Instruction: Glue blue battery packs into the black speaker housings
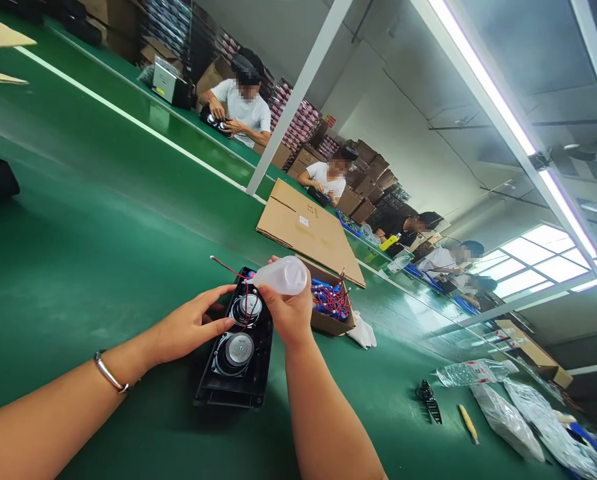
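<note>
In the head view, holds a translucent bottle (284, 275) tilted in the right hand (292, 317), with fingers and thumb closed around it and its narrow end at the upper end of an open black housing (228, 393) lying on the green desk (103, 327). Cannot tell whether the bottle's tip touches anything there. Rests the left hand (196, 327) at the housing's left side, fingers extended together and thumb spread away from them, reaching over near the two round speaker drivers (239, 350). Wears a silver bracelet (111, 373) on the left wrist. Shows thin red wires (227, 268) sticking out past the housing's upper end and hanging over the upper driver. Shows, just beyond the right hand, a cardboard box (331, 325) of blue cylinders (336, 300) with red and black leads, beside a white cloth (363, 331) and flat cardboard (313, 230). Includes, farther right, a clear plastic bottle (473, 372), a black claw clip (431, 403), a yellow stick-like item (468, 425) and crumpled plastic bags (508, 423). Reveals, across the desk, several people (243, 110), the nearest with both hands on a dark unit (216, 121).
</note>
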Tool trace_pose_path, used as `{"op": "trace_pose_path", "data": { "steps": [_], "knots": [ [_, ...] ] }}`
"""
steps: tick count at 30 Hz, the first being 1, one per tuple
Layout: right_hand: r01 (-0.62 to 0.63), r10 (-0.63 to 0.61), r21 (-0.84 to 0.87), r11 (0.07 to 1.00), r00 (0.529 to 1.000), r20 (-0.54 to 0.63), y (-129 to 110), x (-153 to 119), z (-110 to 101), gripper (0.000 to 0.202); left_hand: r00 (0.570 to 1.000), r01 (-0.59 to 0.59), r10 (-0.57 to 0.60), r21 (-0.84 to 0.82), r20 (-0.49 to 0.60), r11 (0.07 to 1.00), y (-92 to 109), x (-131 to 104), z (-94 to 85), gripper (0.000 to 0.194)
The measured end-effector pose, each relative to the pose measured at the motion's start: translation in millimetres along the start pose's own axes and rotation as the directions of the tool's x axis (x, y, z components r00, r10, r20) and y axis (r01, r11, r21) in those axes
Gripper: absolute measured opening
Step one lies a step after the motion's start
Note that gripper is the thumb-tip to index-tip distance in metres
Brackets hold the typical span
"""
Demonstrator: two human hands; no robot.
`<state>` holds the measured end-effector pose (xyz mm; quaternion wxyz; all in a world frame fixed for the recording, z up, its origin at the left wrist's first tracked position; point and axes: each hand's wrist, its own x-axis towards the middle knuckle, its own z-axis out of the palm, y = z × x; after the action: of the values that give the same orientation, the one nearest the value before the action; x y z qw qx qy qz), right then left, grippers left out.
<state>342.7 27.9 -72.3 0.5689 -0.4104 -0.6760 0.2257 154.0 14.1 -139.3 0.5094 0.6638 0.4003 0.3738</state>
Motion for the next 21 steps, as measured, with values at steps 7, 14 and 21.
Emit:
{"op": "trace_pose_path", "data": {
  "steps": [7, 14, 21],
  "knots": [
    [0.121, -0.092, -0.276, 0.954, 0.989, 0.116, -14.9, 17.6, 3.3, 0.053, 0.986, 0.142, -0.144, 0.028, 0.083, 0.990, 10.2, -4.6, -6.3, 0.081],
    [0.177, -0.098, -0.363, 0.915, 0.970, 0.224, -25.9, 34.3, 12.2, 0.051, 0.971, 0.191, -0.190, 0.005, 0.146, 0.982, 15.1, -5.2, -8.9, 0.083],
    [0.215, -0.098, -0.358, 0.909, 0.944, 0.316, -29.9, 45.2, 14.9, 0.048, 0.968, 0.181, -0.181, 0.017, 0.174, 0.983, 11.7, -5.4, -10.0, 0.080]
  ]
}}
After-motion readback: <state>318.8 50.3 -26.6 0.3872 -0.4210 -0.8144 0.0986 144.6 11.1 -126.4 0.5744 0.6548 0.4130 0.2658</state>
